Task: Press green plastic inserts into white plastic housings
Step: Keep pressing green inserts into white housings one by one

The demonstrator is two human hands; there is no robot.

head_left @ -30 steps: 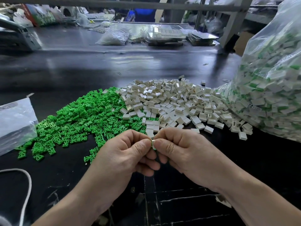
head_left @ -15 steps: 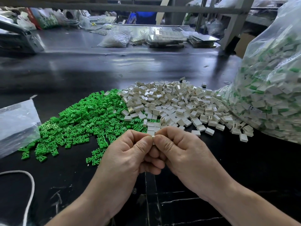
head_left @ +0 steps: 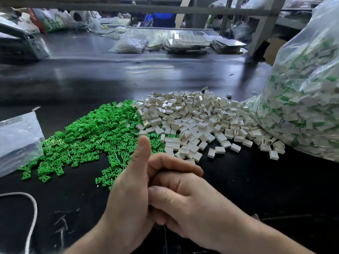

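Note:
My left hand (head_left: 128, 195) and my right hand (head_left: 198, 202) are pressed together low in the middle, just in front of the piles. The left thumb sticks straight up. The right fingers curl against the left palm and cover the left fingers. No part shows between the hands, so what they hold is hidden. A heap of green inserts (head_left: 95, 132) lies to the front left. A heap of white housings (head_left: 198, 118) lies beside it on the right, and the two heaps touch.
A big clear bag of assembled white-and-green parts (head_left: 302, 107) leans at the right. A flat clear bag (head_left: 16, 140) lies at the left edge, a white cord (head_left: 31, 217) at the bottom left. The black table (head_left: 256, 189) carries bags and trays at the back.
Both thumbs were pinching a white housing with a green insert between them. Now the hands have dropped lower and closed together, the left thumb has lifted, and the part is out of sight.

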